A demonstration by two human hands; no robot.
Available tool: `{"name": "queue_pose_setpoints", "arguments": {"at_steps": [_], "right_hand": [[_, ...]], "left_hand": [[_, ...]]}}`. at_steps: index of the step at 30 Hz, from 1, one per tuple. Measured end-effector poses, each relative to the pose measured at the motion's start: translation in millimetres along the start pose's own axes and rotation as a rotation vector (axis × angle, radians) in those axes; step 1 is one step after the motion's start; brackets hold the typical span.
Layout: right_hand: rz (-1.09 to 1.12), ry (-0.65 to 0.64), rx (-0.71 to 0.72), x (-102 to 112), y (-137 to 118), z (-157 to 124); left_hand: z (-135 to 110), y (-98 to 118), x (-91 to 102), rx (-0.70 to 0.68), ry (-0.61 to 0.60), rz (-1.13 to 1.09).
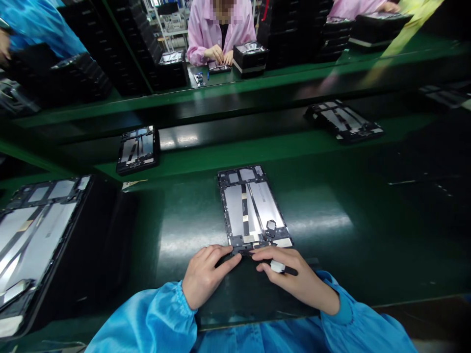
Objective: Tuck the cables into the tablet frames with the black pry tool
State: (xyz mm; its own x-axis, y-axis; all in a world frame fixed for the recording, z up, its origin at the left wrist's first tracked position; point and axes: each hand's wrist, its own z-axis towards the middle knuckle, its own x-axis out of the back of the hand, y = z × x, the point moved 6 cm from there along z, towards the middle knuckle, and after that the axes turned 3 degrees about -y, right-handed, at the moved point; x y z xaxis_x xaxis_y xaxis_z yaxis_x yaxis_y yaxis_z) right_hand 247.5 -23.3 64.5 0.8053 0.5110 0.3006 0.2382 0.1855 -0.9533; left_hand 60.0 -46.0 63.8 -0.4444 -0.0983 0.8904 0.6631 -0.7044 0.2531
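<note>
The open tablet chassis (270, 201) lies flat on the green bench (184, 215). Step in hand: apparently fine work at its near edge. The left hand (206, 273) — thumb and index narrowly apart — touches the near-left corner; a grip cannot be confirmed. The right hand (289, 274) holds a slim black tool (278, 266); the next move likely calls for steady bracing.

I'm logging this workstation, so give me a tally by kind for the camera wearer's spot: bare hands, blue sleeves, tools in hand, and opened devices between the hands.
Bare hands: 2, the left hand and the right hand
Blue sleeves: 2, the left sleeve and the right sleeve
Tools in hand: 1, a dark tool with a white section
Opened devices: 1, the opened device
Total: 6
</note>
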Motion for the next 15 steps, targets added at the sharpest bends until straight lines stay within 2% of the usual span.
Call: {"name": "queue_pose_setpoints", "arguments": {"at_steps": [6,11,15], "right_hand": [[0.008,-0.039,-0.011,1.7,-4.5,1.1],[0.258,0.058,-0.261,1.5,20.8,-10.3],[0.259,-0.036,-0.353,-11.7,29.6,-16.2]], "left_hand": [[1.2,1.3,3.3,0.000,0.000,0.015],[-14.1,23.8,5.8,-0.089,-0.070,-0.036],[-22.9,38.8,-2.9,-0.116,-0.186,-0.012]]}}
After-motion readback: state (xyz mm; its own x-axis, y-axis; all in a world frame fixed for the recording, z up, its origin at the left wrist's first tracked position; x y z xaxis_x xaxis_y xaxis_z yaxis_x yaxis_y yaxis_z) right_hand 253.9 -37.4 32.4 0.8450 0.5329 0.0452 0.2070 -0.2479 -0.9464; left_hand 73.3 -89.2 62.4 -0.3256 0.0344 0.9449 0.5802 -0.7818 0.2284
